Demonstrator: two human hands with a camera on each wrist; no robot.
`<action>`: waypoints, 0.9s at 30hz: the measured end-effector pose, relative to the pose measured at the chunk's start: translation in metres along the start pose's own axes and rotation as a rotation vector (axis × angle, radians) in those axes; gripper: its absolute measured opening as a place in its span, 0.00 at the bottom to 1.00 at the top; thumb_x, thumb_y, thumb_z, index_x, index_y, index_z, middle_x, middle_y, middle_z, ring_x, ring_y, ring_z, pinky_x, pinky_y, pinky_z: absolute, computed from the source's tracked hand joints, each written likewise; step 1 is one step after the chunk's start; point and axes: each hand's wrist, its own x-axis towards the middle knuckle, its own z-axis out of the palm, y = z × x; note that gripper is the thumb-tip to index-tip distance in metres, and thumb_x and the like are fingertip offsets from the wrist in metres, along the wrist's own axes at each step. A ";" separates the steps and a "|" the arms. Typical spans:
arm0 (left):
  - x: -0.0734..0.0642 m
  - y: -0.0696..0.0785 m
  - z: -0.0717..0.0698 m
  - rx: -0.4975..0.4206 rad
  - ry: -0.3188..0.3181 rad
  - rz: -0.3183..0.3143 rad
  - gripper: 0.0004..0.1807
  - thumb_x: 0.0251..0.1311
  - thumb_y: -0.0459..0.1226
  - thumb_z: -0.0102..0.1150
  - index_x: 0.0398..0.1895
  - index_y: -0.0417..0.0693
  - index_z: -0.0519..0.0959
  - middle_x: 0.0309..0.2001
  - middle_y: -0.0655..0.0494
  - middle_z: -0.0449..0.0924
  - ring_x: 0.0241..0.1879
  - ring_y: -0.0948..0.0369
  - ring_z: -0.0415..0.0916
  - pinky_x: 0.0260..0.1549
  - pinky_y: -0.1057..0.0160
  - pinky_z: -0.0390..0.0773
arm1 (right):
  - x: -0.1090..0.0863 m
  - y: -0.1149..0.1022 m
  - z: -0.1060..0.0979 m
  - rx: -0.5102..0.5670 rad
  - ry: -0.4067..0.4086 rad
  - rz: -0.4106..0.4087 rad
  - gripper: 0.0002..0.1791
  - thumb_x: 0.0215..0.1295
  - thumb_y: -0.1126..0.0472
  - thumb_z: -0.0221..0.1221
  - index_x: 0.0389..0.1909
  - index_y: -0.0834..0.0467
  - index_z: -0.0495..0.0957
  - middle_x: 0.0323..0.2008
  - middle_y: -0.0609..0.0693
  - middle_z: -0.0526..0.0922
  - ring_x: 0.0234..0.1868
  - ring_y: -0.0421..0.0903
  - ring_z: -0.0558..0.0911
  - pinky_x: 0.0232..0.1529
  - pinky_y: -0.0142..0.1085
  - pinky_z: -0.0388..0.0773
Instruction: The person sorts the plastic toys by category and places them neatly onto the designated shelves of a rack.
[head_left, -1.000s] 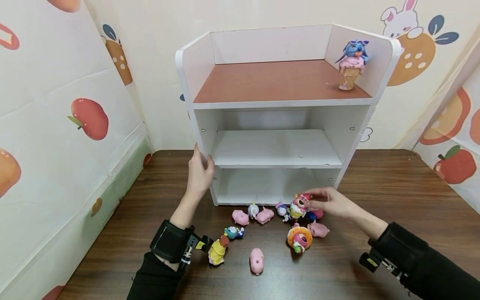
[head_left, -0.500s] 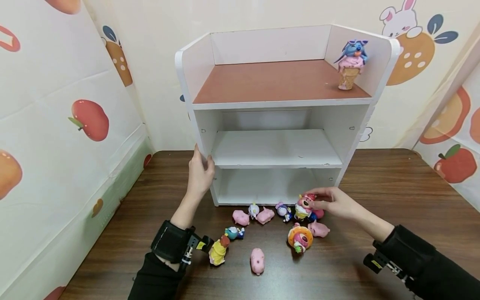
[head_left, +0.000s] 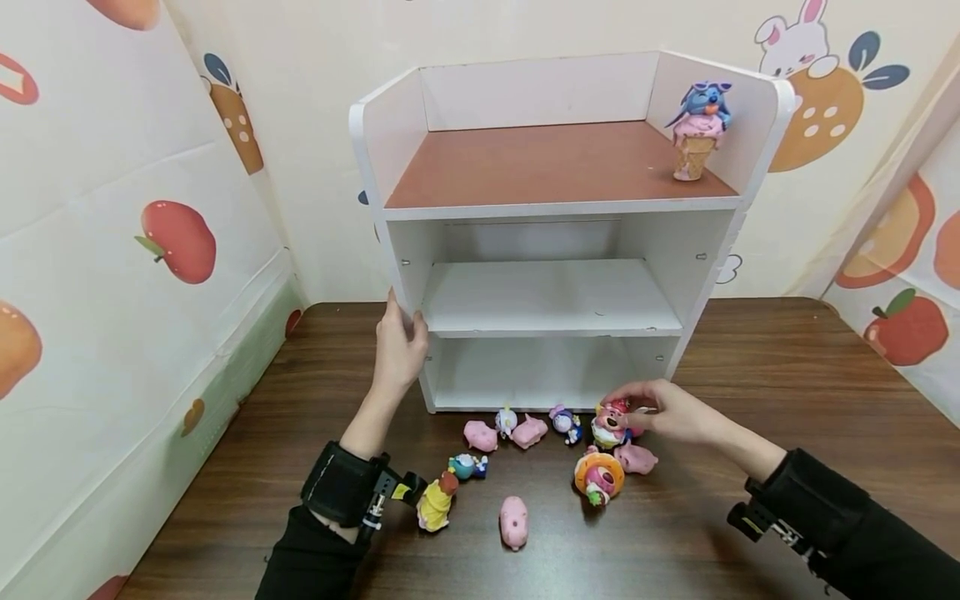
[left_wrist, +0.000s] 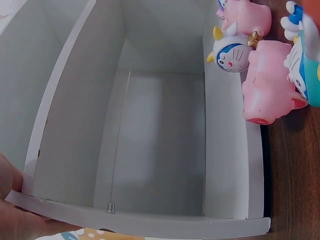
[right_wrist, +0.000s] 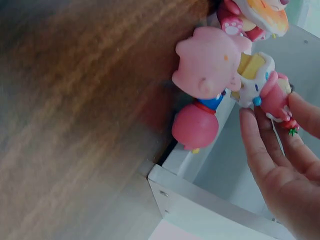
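Note:
In the head view my right hand (head_left: 667, 410) pinches a pink bear figurine (head_left: 609, 425) with a red top between thumb and fingers, close to the tabletop. The right wrist view shows its white and yellow base (right_wrist: 255, 75) by a pink pig toy (right_wrist: 207, 62). My left hand (head_left: 399, 346) grips the left side panel of a white shelf unit (head_left: 555, 333), fingers outside and thumb at the front edge. In front of the right hand lie an orange-ringed bear figurine (head_left: 600, 477) and another pink pig (head_left: 636, 458).
An ice-cream-cone figurine (head_left: 697, 133) stands at the right of the brown top shelf. Along the unit's foot lie a blue-and-white figurine (head_left: 566, 423) and pink pigs (head_left: 481, 435). Nearer are a yellow-dressed figurine (head_left: 435, 502), a blue figurine (head_left: 467, 466) and a lone pig (head_left: 513, 522).
My right hand has shifted the bear figurine slightly right, away from the blue-and-white one, and then a little lower. The left hand has stayed on the shelf unit.

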 end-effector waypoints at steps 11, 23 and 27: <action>0.003 -0.026 0.004 -0.003 -0.005 0.006 0.25 0.55 0.22 0.40 0.59 0.29 0.56 0.54 0.32 0.65 0.53 0.43 0.64 0.46 0.43 0.67 | -0.002 -0.005 0.004 -0.166 0.037 -0.079 0.13 0.56 0.62 0.59 0.42 0.63 0.76 0.36 0.48 0.79 0.36 0.38 0.76 0.36 0.34 0.76; 0.003 -0.028 0.004 -0.016 0.002 0.011 0.25 0.55 0.21 0.40 0.59 0.30 0.57 0.53 0.32 0.66 0.53 0.43 0.64 0.46 0.43 0.67 | -0.003 -0.031 0.026 -0.489 0.310 -0.119 0.15 0.44 0.60 0.67 0.34 0.62 0.78 0.30 0.47 0.77 0.26 0.39 0.73 0.27 0.32 0.73; 0.003 -0.027 0.004 -0.010 -0.004 0.006 0.25 0.55 0.21 0.40 0.59 0.29 0.56 0.54 0.32 0.65 0.53 0.43 0.64 0.45 0.43 0.67 | -0.003 -0.037 0.032 -0.571 0.353 -0.089 0.16 0.41 0.59 0.69 0.32 0.61 0.78 0.30 0.48 0.76 0.26 0.39 0.73 0.26 0.32 0.74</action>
